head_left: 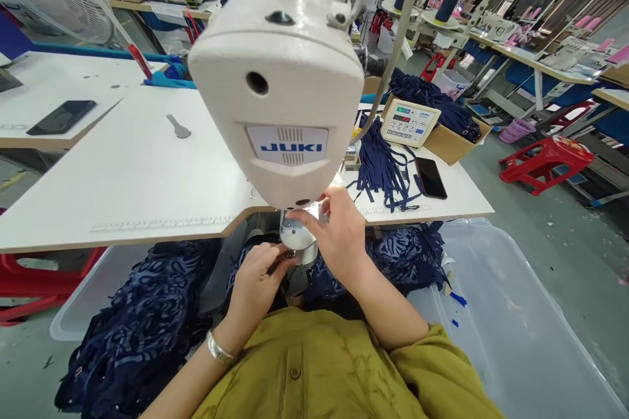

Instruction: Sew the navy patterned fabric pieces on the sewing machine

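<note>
A white sewing machine head with a JUKI label stands right in front of me. Below it, a rounded metal end of the machine's bed sticks out past the table edge. My left hand is closed in a pinch at the lower left of that metal end; whatever lies between its fingertips is hidden. Just under the machine head, my right hand has its thumb and fingers closed near the needle area, and I cannot make out what they hold. Dark blue patterned fabric pieces lie beneath both hands.
Navy straps, a phone and a control panel are on the right of the white table. A flat grey metal piece lies on the left. Clear plastic bins flank me below; a red stool stands right.
</note>
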{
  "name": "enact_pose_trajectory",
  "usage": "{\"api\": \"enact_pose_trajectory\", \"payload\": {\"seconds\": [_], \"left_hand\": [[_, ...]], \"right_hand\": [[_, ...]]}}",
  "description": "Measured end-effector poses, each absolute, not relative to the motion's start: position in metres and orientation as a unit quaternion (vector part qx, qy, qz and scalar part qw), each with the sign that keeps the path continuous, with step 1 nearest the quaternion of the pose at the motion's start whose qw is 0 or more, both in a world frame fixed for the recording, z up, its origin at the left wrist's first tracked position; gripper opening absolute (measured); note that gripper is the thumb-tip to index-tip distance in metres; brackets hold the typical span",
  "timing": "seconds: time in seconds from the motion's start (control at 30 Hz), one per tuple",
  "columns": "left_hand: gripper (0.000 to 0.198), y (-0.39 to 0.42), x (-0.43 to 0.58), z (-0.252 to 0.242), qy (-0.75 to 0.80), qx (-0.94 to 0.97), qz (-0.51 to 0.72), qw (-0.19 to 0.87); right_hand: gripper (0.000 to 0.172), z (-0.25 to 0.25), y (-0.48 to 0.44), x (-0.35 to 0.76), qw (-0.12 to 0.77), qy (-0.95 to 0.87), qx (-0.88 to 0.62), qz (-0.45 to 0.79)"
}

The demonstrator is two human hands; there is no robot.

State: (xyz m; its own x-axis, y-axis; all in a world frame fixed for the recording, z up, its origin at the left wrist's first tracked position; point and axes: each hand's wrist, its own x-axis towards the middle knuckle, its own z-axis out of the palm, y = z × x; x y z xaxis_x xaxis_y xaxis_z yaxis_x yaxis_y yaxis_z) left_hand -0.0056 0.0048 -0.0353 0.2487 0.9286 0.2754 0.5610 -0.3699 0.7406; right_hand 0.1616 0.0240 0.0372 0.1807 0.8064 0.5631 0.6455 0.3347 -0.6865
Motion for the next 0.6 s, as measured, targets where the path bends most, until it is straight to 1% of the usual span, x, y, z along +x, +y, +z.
{"api": "enact_pose_trajectory", "payload": {"seconds": [0.1,0.23,0.3,0.37,0.47,0.53,0.6], "left_hand": [[0.019,0.009,-0.003,-0.041,0.513,0.749,0.359,0.217],[0.020,0.013,0.006,-0.046,0.544,0.733,0.379,0.151],[0.021,0.015,0.013,-0.047,0.559,0.720,0.392,0.121],[0.019,0.018,0.020,-0.048,0.566,0.712,0.402,0.102],[0.017,0.024,0.028,-0.050,0.568,0.705,0.415,0.090],[0.018,0.027,0.033,-0.051,0.571,0.696,0.426,0.090],[0.024,0.031,0.036,-0.051,0.575,0.687,0.433,0.099]], "right_hand": [[0.033,0.035,0.027,0.160,0.501,-0.637,-0.581,0.078],[0.031,0.035,0.022,0.175,0.478,-0.661,-0.566,0.114],[0.025,0.038,0.016,0.185,0.501,-0.658,-0.550,0.114],[0.018,0.039,0.008,0.195,0.543,-0.636,-0.537,0.114],[0.013,0.037,-0.008,0.209,0.589,-0.584,-0.537,0.150],[0.014,0.032,-0.018,0.219,0.580,-0.572,-0.550,0.184],[0.016,0.023,-0.027,0.232,0.526,-0.604,-0.555,0.225]]}}
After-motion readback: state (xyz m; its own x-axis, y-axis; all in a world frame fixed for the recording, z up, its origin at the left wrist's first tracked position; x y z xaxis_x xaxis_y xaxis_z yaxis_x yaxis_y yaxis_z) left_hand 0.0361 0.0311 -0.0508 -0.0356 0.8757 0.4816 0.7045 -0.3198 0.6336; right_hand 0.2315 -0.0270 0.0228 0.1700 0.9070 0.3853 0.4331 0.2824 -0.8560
